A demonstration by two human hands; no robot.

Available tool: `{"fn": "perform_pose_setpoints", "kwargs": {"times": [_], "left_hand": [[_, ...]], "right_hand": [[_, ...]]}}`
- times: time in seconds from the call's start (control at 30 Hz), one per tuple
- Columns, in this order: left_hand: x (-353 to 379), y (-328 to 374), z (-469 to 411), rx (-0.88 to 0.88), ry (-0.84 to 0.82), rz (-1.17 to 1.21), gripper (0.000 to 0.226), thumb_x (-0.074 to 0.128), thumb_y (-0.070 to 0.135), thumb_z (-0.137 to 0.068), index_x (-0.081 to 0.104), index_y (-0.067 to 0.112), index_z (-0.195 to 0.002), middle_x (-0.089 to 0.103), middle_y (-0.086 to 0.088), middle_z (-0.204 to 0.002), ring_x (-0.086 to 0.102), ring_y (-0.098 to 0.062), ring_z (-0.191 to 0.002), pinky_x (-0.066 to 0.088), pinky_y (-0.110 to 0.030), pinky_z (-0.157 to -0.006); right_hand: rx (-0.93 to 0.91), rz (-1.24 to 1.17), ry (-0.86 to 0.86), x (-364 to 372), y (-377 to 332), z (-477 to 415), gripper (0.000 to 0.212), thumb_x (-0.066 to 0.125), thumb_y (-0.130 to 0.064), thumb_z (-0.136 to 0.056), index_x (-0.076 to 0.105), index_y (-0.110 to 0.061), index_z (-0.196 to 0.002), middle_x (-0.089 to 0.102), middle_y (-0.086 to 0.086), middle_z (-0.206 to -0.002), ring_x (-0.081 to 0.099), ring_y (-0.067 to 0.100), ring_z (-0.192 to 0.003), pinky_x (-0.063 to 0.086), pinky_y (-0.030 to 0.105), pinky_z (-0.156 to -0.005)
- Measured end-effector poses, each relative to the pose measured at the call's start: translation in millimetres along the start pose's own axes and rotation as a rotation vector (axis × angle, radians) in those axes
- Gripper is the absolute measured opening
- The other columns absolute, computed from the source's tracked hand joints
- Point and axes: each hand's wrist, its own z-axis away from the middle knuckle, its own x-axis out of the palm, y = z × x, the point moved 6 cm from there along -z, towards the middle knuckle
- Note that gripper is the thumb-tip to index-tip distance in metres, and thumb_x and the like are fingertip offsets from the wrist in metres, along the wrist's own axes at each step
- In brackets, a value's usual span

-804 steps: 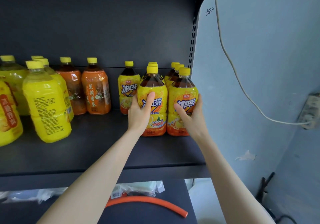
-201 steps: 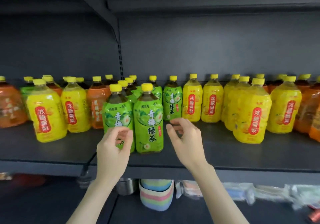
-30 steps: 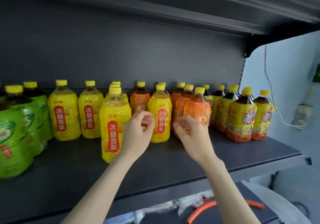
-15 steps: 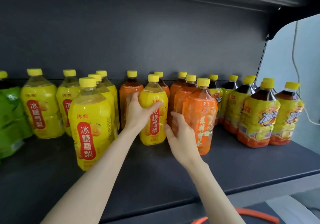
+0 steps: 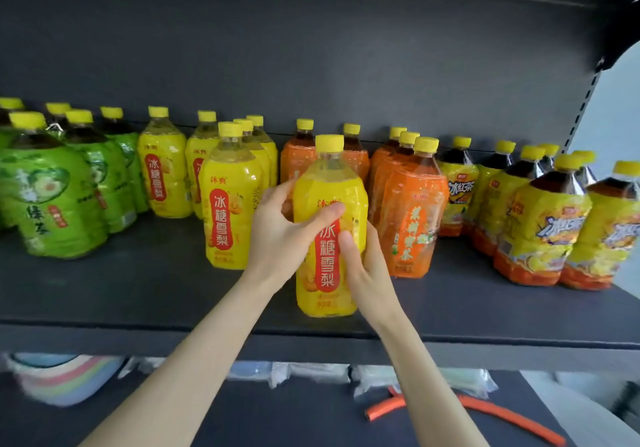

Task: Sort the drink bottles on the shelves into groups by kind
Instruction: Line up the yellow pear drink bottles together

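Note:
Both of my hands hold one yellow pear-drink bottle [image 5: 329, 183] with a red label, near the front edge of the dark shelf [image 5: 138, 294]. My left hand [image 5: 280, 235] grips its left side, thumb across the label. My right hand [image 5: 363, 266] grips its lower right side. Left of it stand several yellow pear-drink bottles [image 5: 232, 200], then green tea bottles [image 5: 52, 197] at far left. Orange-labelled tea bottles [image 5: 410, 211] stand just right of the held bottle. Yellow iced-tea bottles [image 5: 540, 225] fill the right end.
The shelf's back panel is dark grey. A pale wall [image 5: 616, 107] shows beyond the shelf's right end. On the lower shelf lie an orange hose piece [image 5: 467, 412], plastic-wrapped packs [image 5: 377, 377] and a pastel striped item [image 5: 62, 381].
The yellow pear-drink bottle has come forward out of the orange group toward the shelf's front edge, now held by both hands. The camera has swung left, showing the green bottles again.

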Motion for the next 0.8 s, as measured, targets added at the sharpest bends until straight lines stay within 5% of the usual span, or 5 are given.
{"fn": "perform_pose_setpoints", "kwargs": {"times": [0.1,0.27,0.53,0.8], "left_hand": [[-19.6,14.7,20.7,0.022,0.004,0.018,0.063,0.075,0.055,-0.064,0.059,0.027,-0.118,0.061,0.003,-0.118,0.061,-0.01,-0.102,0.055,-0.022,-0.079],[-66.5,35.6,34.4,0.096,0.063,-0.011,0.048,0.07,0.051,-0.067,0.058,0.035,-0.111,0.06,0.007,-0.115,0.061,-0.009,-0.102,0.054,-0.03,-0.084],[-178.0,30.8,52.9,0.104,0.061,0.029,0.06,0.065,0.055,-0.075,0.055,0.025,-0.126,0.056,0.007,-0.119,0.06,-0.002,-0.101,0.053,-0.017,-0.074],[-320.3,3.4,80.4,0.018,-0.061,0.201,0.065,0.039,0.048,-0.083,0.023,0.035,-0.144,0.056,0.014,-0.124,0.063,0.003,-0.097,0.051,-0.014,-0.07]], "right_hand": [[-0.009,-0.061,0.024,14.6,-8.8,18.5,0.06,0.054,-0.051,-0.089,0.043,-0.016,-0.136,0.066,0.001,-0.117,0.066,0.013,-0.105,0.056,0.027,-0.08],[-0.012,-0.091,0.025,55.8,-26.6,34.3,0.071,0.054,-0.065,-0.075,0.049,-0.02,-0.13,0.068,0.001,-0.114,0.068,0.016,-0.102,0.057,0.038,-0.084],[-0.009,-0.151,0.007,164.2,-41.9,57.1,0.063,0.056,-0.065,-0.075,0.058,-0.022,-0.12,0.072,0.002,-0.105,0.07,0.018,-0.096,0.057,0.044,-0.083],[0.035,-0.221,-0.016,326.5,-45.5,97.9,0.066,0.057,-0.067,-0.073,0.056,-0.023,-0.122,0.071,0.0,-0.108,0.07,0.018,-0.099,0.057,0.044,-0.085]]}}
